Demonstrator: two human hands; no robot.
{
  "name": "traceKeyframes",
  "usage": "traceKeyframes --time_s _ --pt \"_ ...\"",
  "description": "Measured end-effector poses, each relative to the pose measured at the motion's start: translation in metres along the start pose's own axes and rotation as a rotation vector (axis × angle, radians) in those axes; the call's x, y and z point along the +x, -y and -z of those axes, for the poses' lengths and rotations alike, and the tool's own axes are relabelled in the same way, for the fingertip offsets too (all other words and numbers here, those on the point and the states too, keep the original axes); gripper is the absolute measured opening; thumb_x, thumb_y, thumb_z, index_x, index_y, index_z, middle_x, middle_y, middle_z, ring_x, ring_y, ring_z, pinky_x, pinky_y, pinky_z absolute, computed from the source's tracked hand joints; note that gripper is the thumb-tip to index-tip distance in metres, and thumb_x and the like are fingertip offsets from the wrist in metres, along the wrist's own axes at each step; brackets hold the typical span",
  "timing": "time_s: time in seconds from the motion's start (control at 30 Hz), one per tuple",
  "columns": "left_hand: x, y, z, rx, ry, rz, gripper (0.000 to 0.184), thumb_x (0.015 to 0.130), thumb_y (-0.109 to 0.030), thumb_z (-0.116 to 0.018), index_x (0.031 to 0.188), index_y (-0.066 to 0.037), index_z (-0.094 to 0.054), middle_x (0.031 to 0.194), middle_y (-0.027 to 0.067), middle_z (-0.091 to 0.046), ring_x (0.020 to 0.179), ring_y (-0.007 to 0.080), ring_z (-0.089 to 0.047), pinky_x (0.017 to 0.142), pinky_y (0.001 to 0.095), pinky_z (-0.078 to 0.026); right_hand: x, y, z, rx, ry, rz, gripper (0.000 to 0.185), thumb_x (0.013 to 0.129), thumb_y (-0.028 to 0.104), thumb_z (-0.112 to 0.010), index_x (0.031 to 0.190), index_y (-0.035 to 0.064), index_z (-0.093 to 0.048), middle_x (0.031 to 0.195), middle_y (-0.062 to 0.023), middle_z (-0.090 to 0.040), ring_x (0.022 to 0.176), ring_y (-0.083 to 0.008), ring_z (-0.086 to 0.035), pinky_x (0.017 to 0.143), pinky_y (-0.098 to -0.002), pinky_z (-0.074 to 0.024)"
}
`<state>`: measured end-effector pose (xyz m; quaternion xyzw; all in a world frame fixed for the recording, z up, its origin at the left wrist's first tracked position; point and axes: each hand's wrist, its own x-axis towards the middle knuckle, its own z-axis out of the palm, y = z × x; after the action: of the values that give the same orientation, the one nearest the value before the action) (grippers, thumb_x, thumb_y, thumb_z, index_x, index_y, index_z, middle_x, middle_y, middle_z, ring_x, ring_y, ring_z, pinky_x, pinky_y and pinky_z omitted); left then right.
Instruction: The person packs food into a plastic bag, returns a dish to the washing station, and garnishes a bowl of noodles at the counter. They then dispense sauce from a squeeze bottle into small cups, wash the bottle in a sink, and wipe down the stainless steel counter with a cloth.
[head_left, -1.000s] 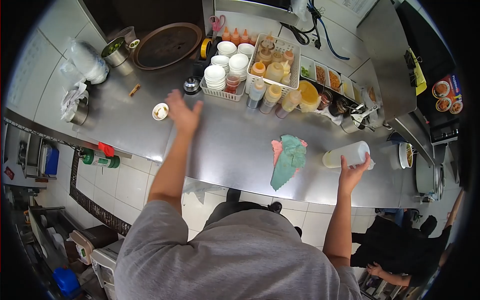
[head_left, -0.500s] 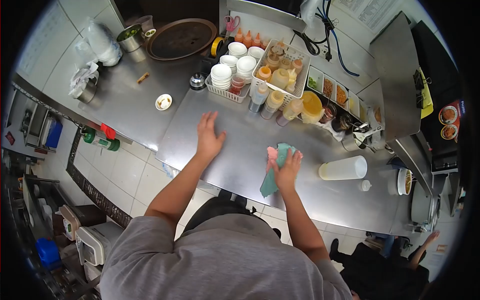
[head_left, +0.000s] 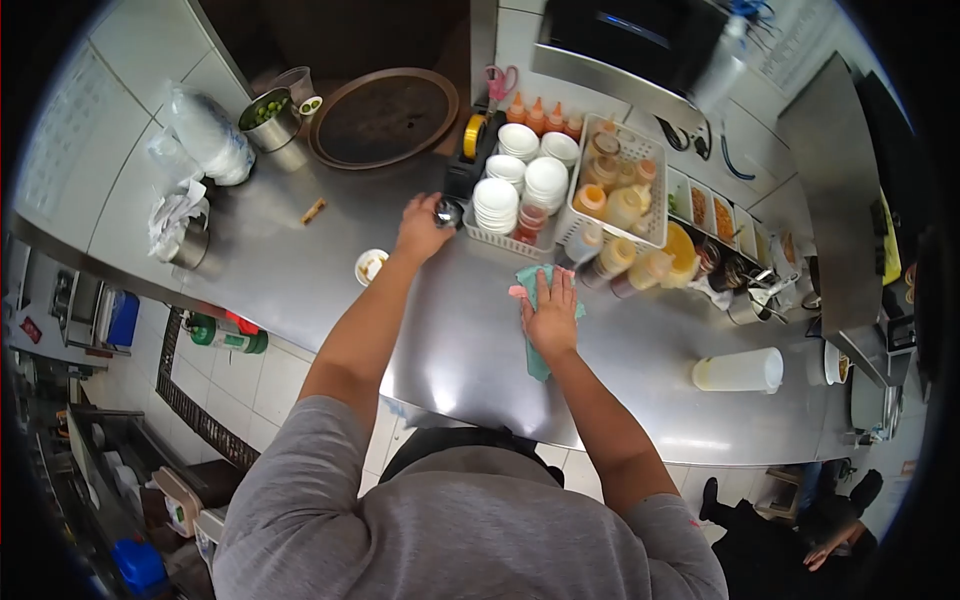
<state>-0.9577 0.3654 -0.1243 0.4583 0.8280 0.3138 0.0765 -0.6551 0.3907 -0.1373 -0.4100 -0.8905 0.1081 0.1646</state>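
Observation:
My right hand (head_left: 550,312) presses a green and pink cloth (head_left: 537,358) onto the steel counter, holding it under the palm with fingers stretched forward. The cloth bunches out around the fingers. My left hand (head_left: 423,230) reaches forward to a small shiny dome, a call bell (head_left: 448,211), with its fingers closed around the near side. Right beside the bell is a white basket (head_left: 490,238) with stacks of small white bowls (head_left: 496,203). A small white dish (head_left: 371,266) with brown residue lies just left of my left forearm.
Squeeze bottles (head_left: 613,258) stand before a second white basket (head_left: 655,236). A pale cylindrical container (head_left: 740,371) lies on its side at right. A round dark tray (head_left: 384,118) and a metal pot of green pieces (head_left: 268,120) are at the back left. Another person (head_left: 770,545) is at lower right.
My left hand has moved forward from the bare counter to the bell. My right hand has slid the cloth forward, towards the bottles. The camera view has shifted.

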Motion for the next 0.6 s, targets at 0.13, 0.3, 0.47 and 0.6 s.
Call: traceKeyframes --time_s 0.13,0.3,0.47,0.6 --pt "0.019 0.002 0.028 -0.105 0.134 -0.021 0.068 0.063 -0.02 -0.083 0.123 -0.003 -0.054 0.118 0.0163 -0.06 0.107 0.0303 -0.06 0.094 0.036 -0.047 0.013 0.066 -0.022 0.011 0.022 0.089 0.058 0.088 0.025 -0.061 0.139 0.0025 -0.043 0.148 -0.0254 -0.031 0.138 -0.0416 -0.028 0.113 -0.0513 -0.0241" --pt "0.032 0.059 0.039 -0.703 -0.049 0.206 0.066 0.07 -0.021 -0.085 0.123 0.001 -0.052 0.098 0.0083 -0.065 0.083 0.0151 -0.063 0.074 0.0258 -0.051 0.046 0.138 -0.052 0.058 0.095 0.261 0.053 0.087 0.017 -0.058 0.137 0.0022 -0.044 0.147 -0.0233 -0.032 0.14 -0.0378 -0.025 0.114 -0.0515 -0.0217" --pt "0.038 0.076 0.079 -0.998 -0.099 0.323 0.063 0.074 -0.022 -0.083 0.122 0.004 -0.051 0.098 0.0107 -0.065 0.085 0.0146 -0.062 0.074 0.0261 -0.051 0.134 0.167 -0.095 -0.051 -0.061 0.237 0.053 0.087 0.016 -0.054 0.136 -0.0009 -0.043 0.145 -0.024 -0.034 0.14 -0.0387 -0.026 0.115 -0.0501 -0.0209" --pt "0.033 0.079 0.072 -0.892 -0.036 0.186 0.064 0.073 -0.023 -0.083 0.122 0.003 -0.052 0.099 0.0117 -0.066 0.085 0.0143 -0.063 0.075 0.0264 -0.052 0.138 0.174 -0.104 -0.02 -0.079 0.062 0.055 0.084 0.016 -0.056 0.135 -0.0022 -0.043 0.142 -0.0262 -0.037 0.135 -0.0421 -0.03 0.113 -0.0498 -0.0241"
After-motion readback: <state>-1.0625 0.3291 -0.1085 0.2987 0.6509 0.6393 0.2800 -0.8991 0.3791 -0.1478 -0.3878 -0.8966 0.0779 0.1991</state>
